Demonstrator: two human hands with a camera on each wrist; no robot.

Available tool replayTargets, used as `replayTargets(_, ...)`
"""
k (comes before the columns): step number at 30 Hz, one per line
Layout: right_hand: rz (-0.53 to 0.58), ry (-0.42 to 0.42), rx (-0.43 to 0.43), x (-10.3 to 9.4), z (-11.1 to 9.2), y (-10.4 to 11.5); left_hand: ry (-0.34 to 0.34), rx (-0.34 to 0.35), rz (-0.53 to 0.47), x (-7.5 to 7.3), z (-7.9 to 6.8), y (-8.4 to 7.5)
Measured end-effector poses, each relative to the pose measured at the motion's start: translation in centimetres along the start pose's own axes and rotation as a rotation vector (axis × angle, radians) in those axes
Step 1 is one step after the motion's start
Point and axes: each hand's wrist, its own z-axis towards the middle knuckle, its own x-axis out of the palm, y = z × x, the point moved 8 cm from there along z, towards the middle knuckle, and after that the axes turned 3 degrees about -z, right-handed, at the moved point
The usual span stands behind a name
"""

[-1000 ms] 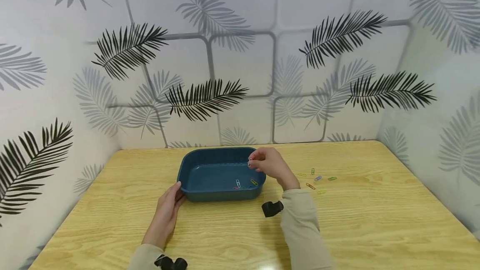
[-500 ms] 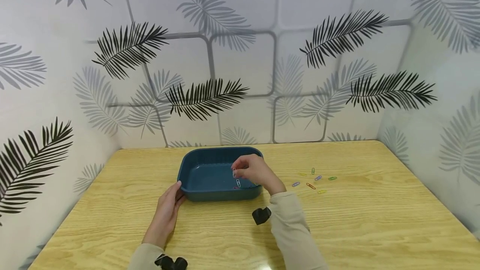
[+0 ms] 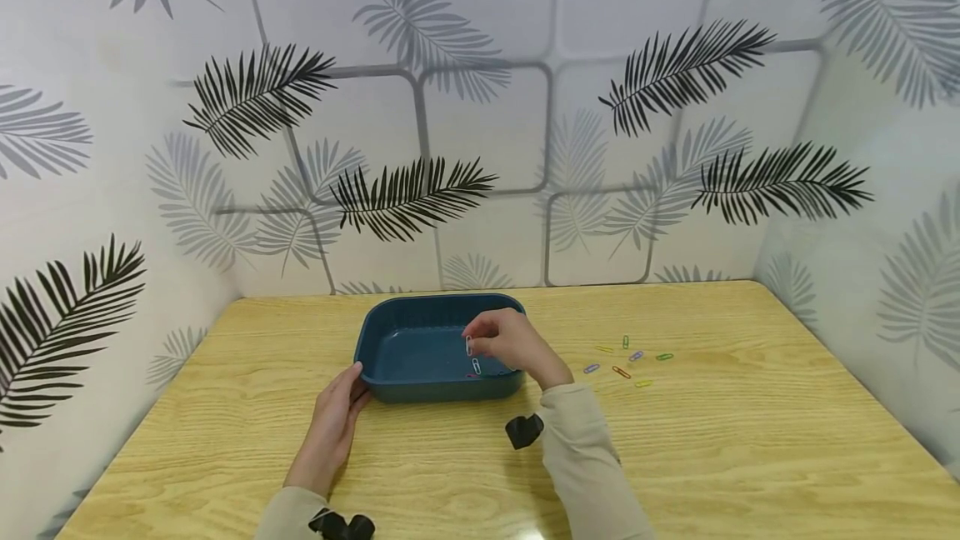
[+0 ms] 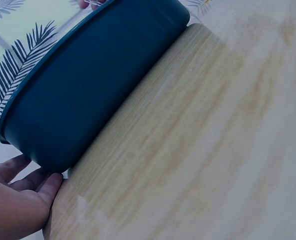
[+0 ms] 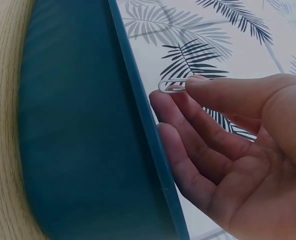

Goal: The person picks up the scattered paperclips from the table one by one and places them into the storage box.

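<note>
A dark blue plastic tray [image 3: 446,391] stands on the wooden table. My left hand [image 3: 334,417] holds its near left corner, thumb at the rim and fingers against the outer wall and base; the left wrist view shows these fingers [image 4: 50,186] low at the corner. Over the tray's right part, my right hand [image 3: 510,346] pinches a white paper clip [image 5: 172,85] between thumb and fingers. Below it on the tray floor lie another white paper clip [image 3: 476,367] and a reddish one [image 3: 472,376]. My right hand hides part of the tray's inside.
Right of the tray, several loose paper clips are scattered on the table [image 3: 750,423], among them a green one [image 3: 626,342], a purple one [image 3: 592,368], an orange one [image 3: 621,372] and a yellow one [image 3: 643,384]. A leaf-patterned wall [image 3: 495,248] rises behind the table.
My right hand has moved left and slightly down over the tray with the white paper clip, and has barely moved in the last half second. My left hand stays at the corner.
</note>
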Motion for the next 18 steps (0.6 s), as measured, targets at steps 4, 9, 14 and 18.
replayTargets(4, 0.003, -0.013, 0.011, -0.2, -0.1, -0.1, -0.002, -0.002, 0.002, -0.1, -0.1, 0.0)
replayTargets(9, -0.027, -0.064, -0.013, -0.8, -0.1, 0.0, -0.004, -0.006, 0.0, -0.1, -0.1, 0.0)
replayTargets(14, -0.012, -0.078, -0.018, -1.1, -0.2, -0.1, -0.002, -0.006, -0.001, -0.1, 0.0, 0.0)
replayTargets(18, 0.002, -0.08, -0.007, -1.0, -0.1, -0.2, -0.005, -0.006, -0.002, -0.1, 0.0, -0.1)
